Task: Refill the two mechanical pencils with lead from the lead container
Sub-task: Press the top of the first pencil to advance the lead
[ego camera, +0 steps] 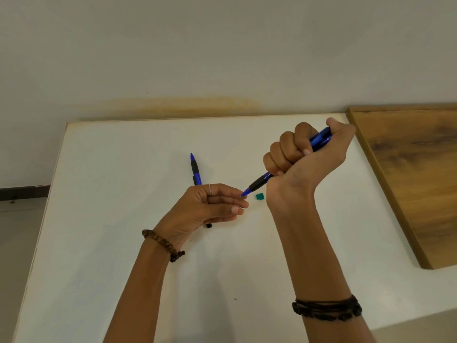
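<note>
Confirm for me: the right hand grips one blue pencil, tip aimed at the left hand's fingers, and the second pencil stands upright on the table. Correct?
Not quite. In the head view the second pencil lies flat on the table, partly behind the left hand. The right hand does grip the other pencil, tip toward those fingers.

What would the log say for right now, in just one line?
right hand: grips blue pencil, tip at left fingers | left hand: fingers loosely curled by tip | second pencil: lying on table | green piece: on table

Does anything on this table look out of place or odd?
Only a small green piece lies loose on the white table, beside the right hand gripping a blue pencil. What it belongs to is unclear.
</note>
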